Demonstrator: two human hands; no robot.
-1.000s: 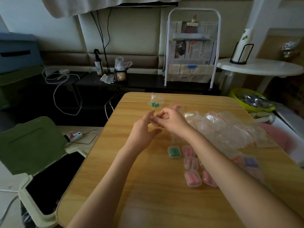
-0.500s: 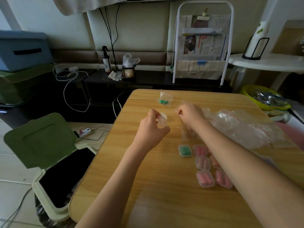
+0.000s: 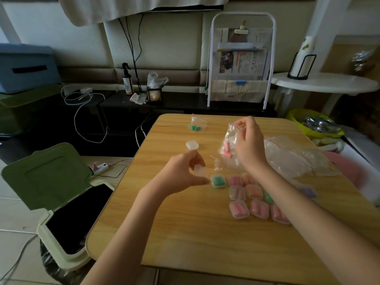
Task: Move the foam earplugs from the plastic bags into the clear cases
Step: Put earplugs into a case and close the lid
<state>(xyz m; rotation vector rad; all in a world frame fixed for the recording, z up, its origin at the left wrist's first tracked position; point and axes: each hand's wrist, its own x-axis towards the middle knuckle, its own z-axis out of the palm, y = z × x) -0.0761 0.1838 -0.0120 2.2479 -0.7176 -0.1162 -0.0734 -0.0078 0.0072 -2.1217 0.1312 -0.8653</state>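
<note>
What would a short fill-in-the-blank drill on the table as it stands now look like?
1. The left hand holds a small clear ____.
2. The right hand lifts a plastic bag that holds ____ earplugs.
3. The small bag lying alone at the table's far edge holds ____ earplugs.
4. The bin left of the table has its lid ____.

Missing words: case; pink; green; open
</note>
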